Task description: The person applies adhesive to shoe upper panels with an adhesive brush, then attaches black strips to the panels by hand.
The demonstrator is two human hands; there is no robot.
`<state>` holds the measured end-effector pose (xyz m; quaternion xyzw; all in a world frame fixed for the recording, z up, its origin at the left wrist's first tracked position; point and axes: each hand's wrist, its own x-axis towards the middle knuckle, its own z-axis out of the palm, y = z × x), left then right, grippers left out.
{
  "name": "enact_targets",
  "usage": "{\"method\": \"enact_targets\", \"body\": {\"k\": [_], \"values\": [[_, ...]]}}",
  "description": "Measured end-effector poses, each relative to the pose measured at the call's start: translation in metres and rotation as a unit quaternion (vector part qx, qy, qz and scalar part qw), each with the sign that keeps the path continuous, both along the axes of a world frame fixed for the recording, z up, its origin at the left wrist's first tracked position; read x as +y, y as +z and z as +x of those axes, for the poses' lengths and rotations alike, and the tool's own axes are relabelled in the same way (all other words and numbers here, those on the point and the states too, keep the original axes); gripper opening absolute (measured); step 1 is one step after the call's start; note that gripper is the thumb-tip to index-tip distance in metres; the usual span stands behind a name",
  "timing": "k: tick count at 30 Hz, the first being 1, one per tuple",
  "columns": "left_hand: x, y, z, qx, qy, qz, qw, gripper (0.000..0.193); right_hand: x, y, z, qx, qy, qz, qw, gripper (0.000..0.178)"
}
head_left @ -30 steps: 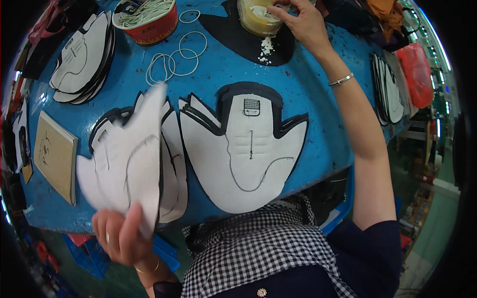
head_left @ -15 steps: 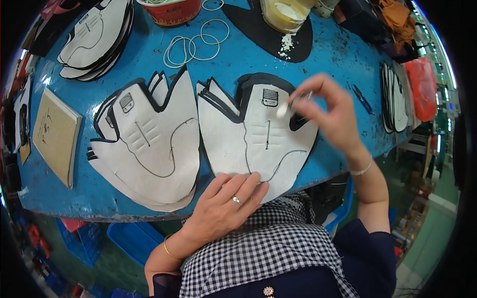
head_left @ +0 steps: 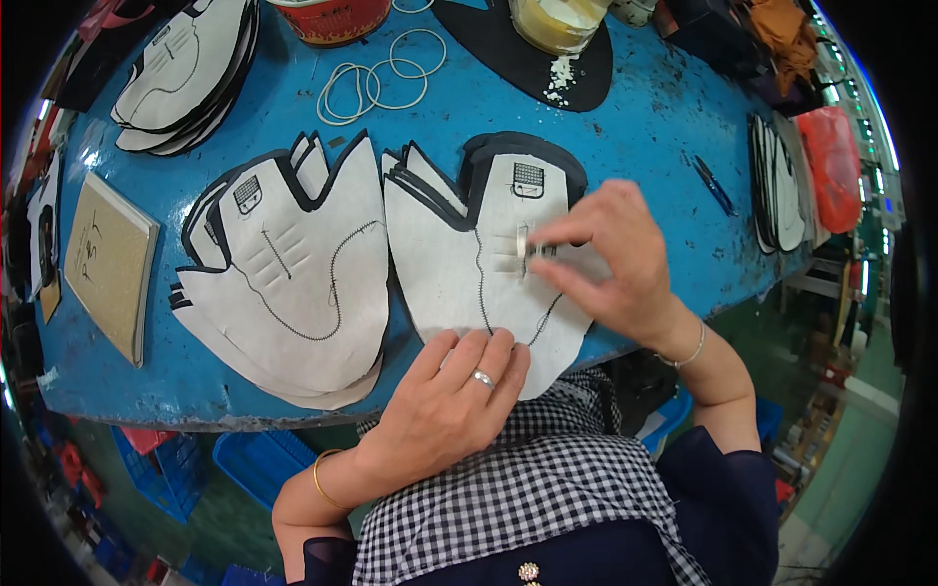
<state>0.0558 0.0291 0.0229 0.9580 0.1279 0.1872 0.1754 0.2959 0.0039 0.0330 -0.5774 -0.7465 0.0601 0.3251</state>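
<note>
My left hand (head_left: 459,386) lies with its fingers flat on the lower edge of the right stack of white, black-edged shoe upper pieces (head_left: 445,283). Pinched in my right hand (head_left: 611,264) is a small tool with a pale tip and a metal part (head_left: 526,244); its kind is blurred. Its tip is over the short stitched line in the middle of the top piece. The right fingers hide part of that piece's right side. Just left, a matching stack of stitched shoe upper pieces (head_left: 313,264) rests on the blue table (head_left: 283,107).
Several pale rubber rings (head_left: 357,93) and a red tub (head_left: 332,20) are at the back. A yellow pot of white paste (head_left: 557,24) stands on a black piece, white crumbs beside it. A notebook (head_left: 112,264) lies left, a pen (head_left: 713,186) right. More pieces (head_left: 186,73) are stacked back left.
My right hand has moved down and left, bringing the small tool from beside the mesh patch to the stitched line in the middle. My left hand stays nearly in place.
</note>
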Motion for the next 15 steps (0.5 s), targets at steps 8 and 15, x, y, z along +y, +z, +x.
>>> {"method": "enact_targets", "body": {"k": [8,15], "values": [[0.01,0.008,0.007,-0.031,-0.006,0.038,0.999,0.039,-0.02,0.01,0.015,0.296,-0.12,-0.062,0.945,0.019],[0.005,0.051,-0.069,-0.126,0.177,0.121,0.969,0.038,-0.023,0.004,0.031,0.389,-0.128,-0.048,0.911,0.018]]}}
